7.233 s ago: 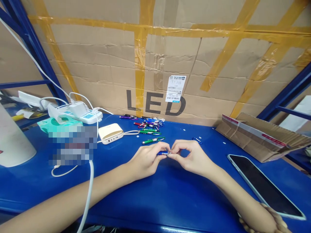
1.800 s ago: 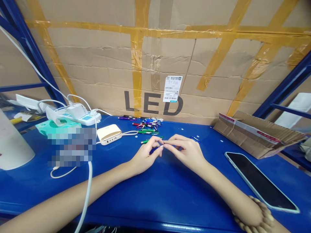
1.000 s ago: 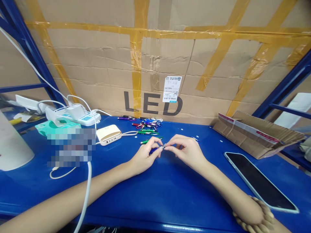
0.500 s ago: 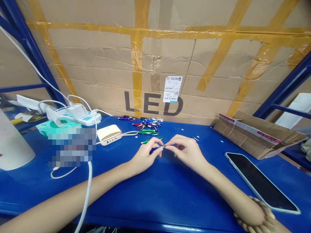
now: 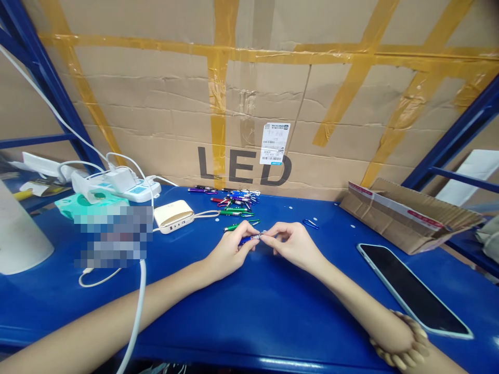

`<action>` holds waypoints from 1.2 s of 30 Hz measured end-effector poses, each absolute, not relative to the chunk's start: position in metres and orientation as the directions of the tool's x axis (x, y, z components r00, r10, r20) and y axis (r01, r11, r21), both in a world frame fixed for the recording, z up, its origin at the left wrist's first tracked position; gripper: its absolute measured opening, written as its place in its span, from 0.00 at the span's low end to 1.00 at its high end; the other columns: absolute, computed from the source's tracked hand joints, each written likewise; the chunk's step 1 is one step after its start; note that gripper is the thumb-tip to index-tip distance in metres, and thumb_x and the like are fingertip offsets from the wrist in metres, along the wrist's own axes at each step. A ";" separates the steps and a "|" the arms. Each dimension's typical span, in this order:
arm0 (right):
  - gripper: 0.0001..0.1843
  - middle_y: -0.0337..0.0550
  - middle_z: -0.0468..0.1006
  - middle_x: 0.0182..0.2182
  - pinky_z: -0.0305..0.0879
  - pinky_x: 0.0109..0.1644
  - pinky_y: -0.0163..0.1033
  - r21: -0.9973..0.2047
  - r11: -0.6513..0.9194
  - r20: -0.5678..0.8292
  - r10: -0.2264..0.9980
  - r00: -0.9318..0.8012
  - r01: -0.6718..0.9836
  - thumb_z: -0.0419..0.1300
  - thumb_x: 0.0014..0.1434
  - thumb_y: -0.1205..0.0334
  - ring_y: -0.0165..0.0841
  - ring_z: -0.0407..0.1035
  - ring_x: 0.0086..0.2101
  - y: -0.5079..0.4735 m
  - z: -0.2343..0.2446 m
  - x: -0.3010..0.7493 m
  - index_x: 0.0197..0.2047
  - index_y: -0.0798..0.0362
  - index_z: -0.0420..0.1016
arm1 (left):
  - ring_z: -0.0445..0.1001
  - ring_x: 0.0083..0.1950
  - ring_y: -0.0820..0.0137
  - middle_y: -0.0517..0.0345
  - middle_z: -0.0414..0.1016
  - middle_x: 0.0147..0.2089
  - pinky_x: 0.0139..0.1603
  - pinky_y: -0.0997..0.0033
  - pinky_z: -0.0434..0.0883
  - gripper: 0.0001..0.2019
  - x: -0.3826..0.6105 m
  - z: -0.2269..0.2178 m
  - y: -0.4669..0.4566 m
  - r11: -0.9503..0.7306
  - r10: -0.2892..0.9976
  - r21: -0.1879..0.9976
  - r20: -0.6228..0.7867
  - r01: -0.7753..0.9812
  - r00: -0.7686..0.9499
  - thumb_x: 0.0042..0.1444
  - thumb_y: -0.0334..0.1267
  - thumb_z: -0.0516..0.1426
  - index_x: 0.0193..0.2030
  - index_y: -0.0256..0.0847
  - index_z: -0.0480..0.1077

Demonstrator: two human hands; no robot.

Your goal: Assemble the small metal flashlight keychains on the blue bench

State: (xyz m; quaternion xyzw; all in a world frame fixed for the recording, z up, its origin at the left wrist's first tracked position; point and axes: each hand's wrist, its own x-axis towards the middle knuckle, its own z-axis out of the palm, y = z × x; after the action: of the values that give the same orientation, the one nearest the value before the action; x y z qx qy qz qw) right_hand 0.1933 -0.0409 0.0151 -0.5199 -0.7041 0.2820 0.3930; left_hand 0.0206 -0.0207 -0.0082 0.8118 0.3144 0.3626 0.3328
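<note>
Our left hand (image 5: pixel 230 254) pinched a blue keychain laser pointer (image 5: pixel 249 239) between thumb and fingers, and our right hand (image 5: pixel 294 244) pressed its fingertips together on the pointer's silver end, over the blue workbench (image 5: pixel 273 322). A beaded bracelet (image 5: pixel 401 337) circled our right wrist, beside a smartphone (image 5: pixel 413 288). Just beyond lay a green keychain pointer (image 5: pixel 236 227), a blue carabiner (image 5: pixel 310 224), a cream power bank (image 5: pixel 173 216), and a heap of keychain pointers (image 5: pixel 234 198) before an LED-printed carton (image 5: pixel 245 166).
</note>
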 end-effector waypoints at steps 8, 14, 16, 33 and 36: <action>0.13 0.41 0.74 0.18 0.62 0.20 0.32 -0.807 0.321 0.264 0.947 -0.183 0.496 0.59 0.51 0.55 0.28 0.66 0.16 -0.042 0.014 0.191 0.24 0.56 0.74 | 0.72 0.34 0.71 0.56 0.73 0.36 0.32 0.74 0.69 0.07 0.020 -0.006 -0.019 -0.626 0.724 0.729 0.410 0.277 0.555 0.59 0.35 0.49 0.43 0.41 0.64; 0.09 0.42 0.77 0.29 0.62 0.23 0.31 -0.686 0.391 0.334 0.918 -0.211 0.614 0.59 0.52 0.59 0.26 0.68 0.20 -0.041 0.016 0.194 0.28 0.54 0.76 | 0.70 0.32 0.71 0.60 0.69 0.28 0.35 0.72 0.67 0.07 0.021 -0.005 -0.019 -0.605 0.746 0.738 0.396 0.299 0.535 0.60 0.36 0.47 0.42 0.39 0.62; 0.07 0.40 0.77 0.30 0.62 0.24 0.31 -0.602 0.415 0.372 0.902 -0.220 0.682 0.59 0.53 0.59 0.26 0.68 0.22 -0.040 0.015 0.196 0.30 0.52 0.76 | 0.70 0.32 0.71 0.61 0.69 0.28 0.36 0.72 0.66 0.07 0.021 -0.004 -0.019 -0.590 0.758 0.747 0.381 0.306 0.530 0.60 0.36 0.46 0.42 0.39 0.61; 0.09 0.38 0.77 0.35 0.61 0.28 0.27 0.014 0.713 0.667 0.515 -0.538 0.701 0.54 0.60 0.62 0.25 0.71 0.30 -0.039 0.014 0.210 0.37 0.49 0.76 | 0.68 0.32 0.71 0.62 0.69 0.26 0.42 0.71 0.64 0.09 0.022 -0.003 -0.018 -0.555 0.752 0.776 0.313 0.301 0.579 0.60 0.36 0.44 0.43 0.38 0.62; 0.09 0.39 0.77 0.33 0.61 0.28 0.27 0.101 0.722 0.679 0.453 -0.577 0.685 0.53 0.61 0.62 0.25 0.71 0.30 -0.038 0.017 0.211 0.37 0.50 0.76 | 0.68 0.33 0.71 0.61 0.69 0.27 0.43 0.71 0.64 0.10 0.023 -0.002 -0.018 -0.550 0.743 0.781 0.297 0.295 0.599 0.60 0.35 0.44 0.43 0.37 0.63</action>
State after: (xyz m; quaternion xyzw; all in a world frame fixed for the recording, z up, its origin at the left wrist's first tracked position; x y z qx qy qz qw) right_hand 0.2109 -0.0383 0.0165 -0.3271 -0.8698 -0.1795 0.3229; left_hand 0.0225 -0.0185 -0.0015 0.8213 0.3159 0.3170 0.3538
